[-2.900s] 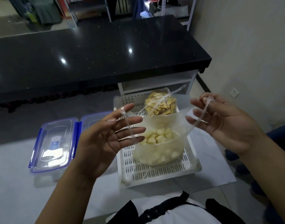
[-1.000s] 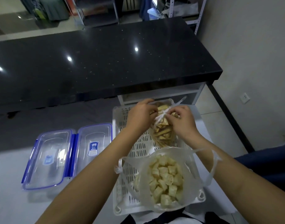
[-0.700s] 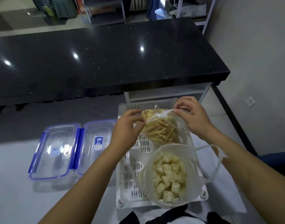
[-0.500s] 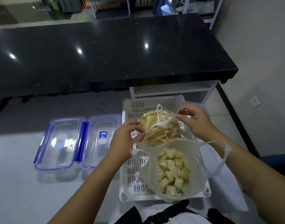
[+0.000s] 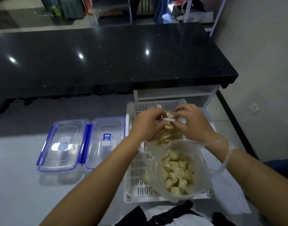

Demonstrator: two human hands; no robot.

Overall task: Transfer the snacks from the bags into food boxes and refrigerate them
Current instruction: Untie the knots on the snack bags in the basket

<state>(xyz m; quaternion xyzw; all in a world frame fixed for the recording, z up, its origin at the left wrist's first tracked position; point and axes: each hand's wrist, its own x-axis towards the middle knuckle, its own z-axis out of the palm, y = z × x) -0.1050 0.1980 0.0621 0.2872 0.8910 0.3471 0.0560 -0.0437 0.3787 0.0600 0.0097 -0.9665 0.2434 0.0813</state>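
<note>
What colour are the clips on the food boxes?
Blue, on the clear food boxes; seen in the head view.

Both forearms are bare with no sleeves showing, the left hand (image 5: pixel 148 124) and right hand (image 5: pixel 193 123) wear no rings or watch, and at the bottom centre of the frame a white garment (image 5: pixel 185 221) crossed by black straps (image 5: pixel 172 212) covers the torso.

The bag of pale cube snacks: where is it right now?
In the head view the bag of pale cube snacks sits open in the near right part of the white slotted basket, just in front of the stick-snack bag both hands are working on.
</note>
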